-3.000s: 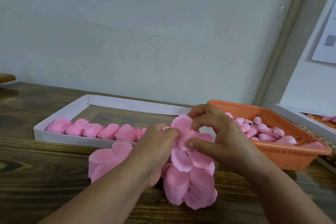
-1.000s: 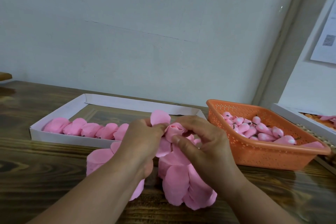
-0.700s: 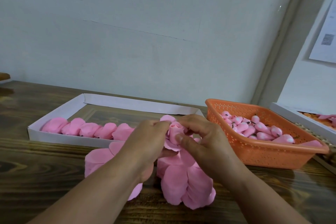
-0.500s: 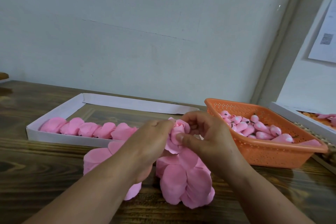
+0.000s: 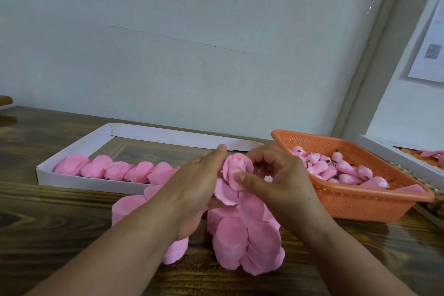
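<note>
Nearest, a heap of loose pink petals (image 5: 242,240) is lying on the wooden table (image 5: 60,235), spreading under both wrists and out to the left of the left forearm. Just above the heap, the two hands are meeting around a pink rose (image 5: 236,172). The left hand (image 5: 194,190) is pressing against the rose's left side with its fingers stretched almost straight; its thumb is hiding behind the hand. The right hand (image 5: 278,182) is curling round the rose, pinching it with the thumb in front and bent fingers behind. Beyond the left hand, a white tray (image 5: 72,151) is holding a row of pink flowers (image 5: 120,170). To the right of the right hand, an orange basket (image 5: 360,202) is carrying pink buds (image 5: 336,170).
</note>
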`<state>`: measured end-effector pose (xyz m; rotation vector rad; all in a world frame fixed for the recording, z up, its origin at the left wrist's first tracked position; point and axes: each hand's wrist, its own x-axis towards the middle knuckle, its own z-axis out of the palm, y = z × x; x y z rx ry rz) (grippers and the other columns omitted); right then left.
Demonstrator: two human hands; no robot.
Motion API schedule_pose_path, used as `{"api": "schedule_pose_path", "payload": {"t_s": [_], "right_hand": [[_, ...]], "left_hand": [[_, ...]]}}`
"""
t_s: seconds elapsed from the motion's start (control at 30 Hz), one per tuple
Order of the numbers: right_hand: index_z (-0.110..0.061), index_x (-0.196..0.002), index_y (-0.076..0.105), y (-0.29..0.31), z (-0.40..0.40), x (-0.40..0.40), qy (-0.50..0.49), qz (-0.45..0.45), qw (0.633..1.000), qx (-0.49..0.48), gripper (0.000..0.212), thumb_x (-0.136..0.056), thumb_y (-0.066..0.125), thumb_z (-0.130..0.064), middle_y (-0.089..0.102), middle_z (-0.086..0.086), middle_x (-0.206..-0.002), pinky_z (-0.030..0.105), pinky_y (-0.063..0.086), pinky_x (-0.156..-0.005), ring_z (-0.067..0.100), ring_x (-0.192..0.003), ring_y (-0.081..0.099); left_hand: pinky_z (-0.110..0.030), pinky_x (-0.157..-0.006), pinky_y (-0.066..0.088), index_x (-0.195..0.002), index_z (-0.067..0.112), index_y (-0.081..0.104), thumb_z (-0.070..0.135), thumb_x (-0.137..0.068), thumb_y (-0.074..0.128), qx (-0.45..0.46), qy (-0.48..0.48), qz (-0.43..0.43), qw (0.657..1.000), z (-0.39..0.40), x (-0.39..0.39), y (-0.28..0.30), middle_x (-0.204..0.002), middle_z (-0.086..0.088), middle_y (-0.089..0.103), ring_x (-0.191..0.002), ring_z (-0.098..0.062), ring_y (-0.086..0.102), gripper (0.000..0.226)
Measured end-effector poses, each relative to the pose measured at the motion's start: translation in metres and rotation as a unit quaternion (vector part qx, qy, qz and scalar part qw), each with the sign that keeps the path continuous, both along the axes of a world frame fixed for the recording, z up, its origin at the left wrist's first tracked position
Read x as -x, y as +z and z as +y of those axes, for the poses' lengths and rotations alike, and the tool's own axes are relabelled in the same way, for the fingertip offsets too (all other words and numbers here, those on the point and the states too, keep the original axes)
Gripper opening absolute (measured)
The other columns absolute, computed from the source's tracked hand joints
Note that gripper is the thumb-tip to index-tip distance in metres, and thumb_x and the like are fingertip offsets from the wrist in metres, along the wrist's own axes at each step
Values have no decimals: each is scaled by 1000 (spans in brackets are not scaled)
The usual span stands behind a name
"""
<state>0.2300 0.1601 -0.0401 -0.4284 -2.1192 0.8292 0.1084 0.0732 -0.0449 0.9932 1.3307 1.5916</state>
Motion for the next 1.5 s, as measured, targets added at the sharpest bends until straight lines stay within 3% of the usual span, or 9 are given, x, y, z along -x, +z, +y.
{"api": "schedule_pose_path", "payload": {"t_s": [0.1, 0.2, 0.4, 0.57, 0.7, 0.87, 1.0, 1.2, 1.5], "right_hand": [[-21, -75, 67, 0, 3, 0, 8, 18, 999, 47, 16, -74, 76, -7, 67, 3, -75, 29, 51, -64, 19, -68, 60], [-11, -74, 66, 1, 7, -2, 26, 21, 993, 114, 12, -75, 74, -3, 66, 18, -72, 35, 50, -60, 22, -64, 59], [-8, -72, 63, 1, 8, -2, 46, 22, 988, 149, 14, -76, 72, 1, 65, 9, -60, 25, 49, -50, 14, -51, 60], [-18, -94, 62, 2, 5, -4, 55, 0, 992, 117, 21, -78, 74, -12, 64, 11, -60, 31, 47, -52, 16, -51, 58], [-22, -72, 63, 2, 4, -1, 32, -17, 998, 57, 19, -83, 68, -8, 61, -2, -51, 19, 41, -46, 2, -45, 51], [-7, -69, 65, 1, 10, -2, -29, 17, 995, 96, 15, -84, 65, -6, 57, 0, -46, 22, 42, -42, 9, -39, 49], [1, -70, 63, 3, 18, -4, -35, 65, 986, 152, 15, -85, 63, -1, 56, 3, -42, 20, 39, -40, 11, -36, 47], [-8, -59, 58, 7, 18, -7, -7, 100, 979, 180, 28, -86, 61, -1, 52, 0, -39, 17, 41, -40, 7, -33, 43], [4, -68, 58, 2, 19, -4, 7, 58, 985, 164, 21, -87, 61, -3, 51, 0, -39, 17, 35, -39, 11, -34, 42]], "left_hand": [[-41, -70, 60, -84, 8, 75, 11, -82, 63, 8, -6, 17, 1000, -1, 3, -1, -91, -22, 71, -81, -26, 71, 12], [-38, -72, 59, -89, 2, 75, 8, -88, 60, 17, -30, -4, 999, 0, 3, -4, -96, -22, 72, -82, -24, 69, 16], [-34, -70, 61, -93, 5, 73, 9, -91, 56, 18, -17, -28, 999, 0, 2, -5, -93, -15, 74, -84, -21, 72, 18], [-42, -80, 58, -99, 1, 72, 10, -89, 60, 36, 5, 0, 999, -1, 0, -3, -97, -18, 73, -95, -29, 70, 18], [-41, -84, 57, -96, -2, 73, 12, -90, 61, 44, 10, 31, 998, -2, -5, -4, -97, -21, 72, -89, -27, 69, 19], [-43, -73, 58, -104, -5, 65, 6, -93, 45, 46, 1, -89, 995, 1, -2, -1, -102, -29, 68, -82, -31, 67, 25], [-33, -51, 57, -90, -10, 62, -9, -84, 28, 12, -62, -193, 979, -1, 4, 1, -77, -24, 69, -62, -26, 69, 34], [-23, -57, 56, -88, 0, 68, -6, -70, 66, -16, -90, -105, 990, 0, 5, -7, -81, -14, 72, -71, -20, 71, 20], [-28, -62, 59, -90, 3, 67, 18, -60, 71, -7, -56, -36, 998, 1, 4, -9, -78, -13, 73, -66, -17, 71, 33]]}}
